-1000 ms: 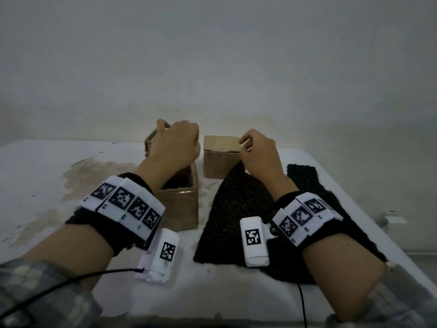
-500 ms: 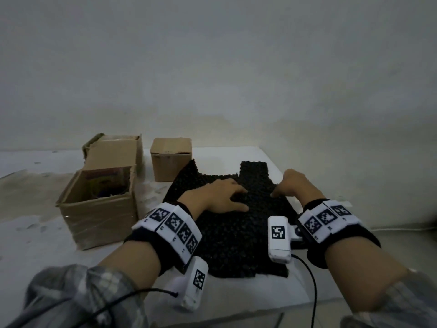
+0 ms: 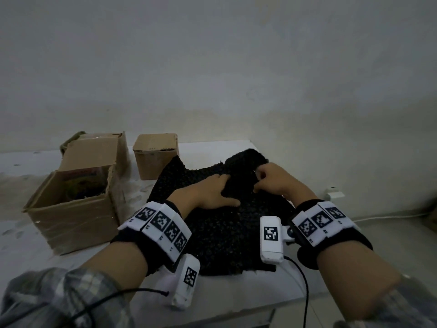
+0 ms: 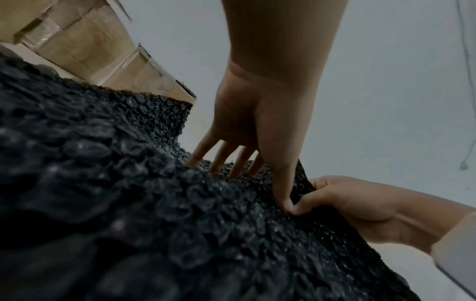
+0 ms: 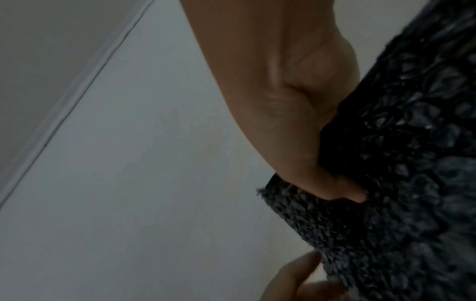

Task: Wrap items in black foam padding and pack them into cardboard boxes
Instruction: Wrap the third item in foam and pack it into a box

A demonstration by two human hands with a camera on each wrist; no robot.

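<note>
Sheets of black foam padding (image 3: 224,235) lie spread on the white table (image 3: 227,287). My left hand (image 3: 212,192) rests flat on the padding with straight fingers (image 4: 224,154) and thumb pressing down. Just to its right, my right hand (image 3: 267,178) curls round a narrow strip of the padding (image 3: 243,164) and holds its near end raised off the sheet. In the right wrist view the right thumb (image 5: 332,183) pinches the strip's frayed edge (image 5: 309,213). No item shows on the padding.
An open cardboard box (image 3: 71,218) with colourful things inside stands at the left. A small closed box (image 3: 156,159) sits behind the padding's far left corner. The table's edge runs close by on the right, where a white cable (image 3: 378,217) lies on the floor by the wall.
A second ago both hands were at the boxes. They then came down flat on the padding. Now the right hand has curled round a strip and raised it.
</note>
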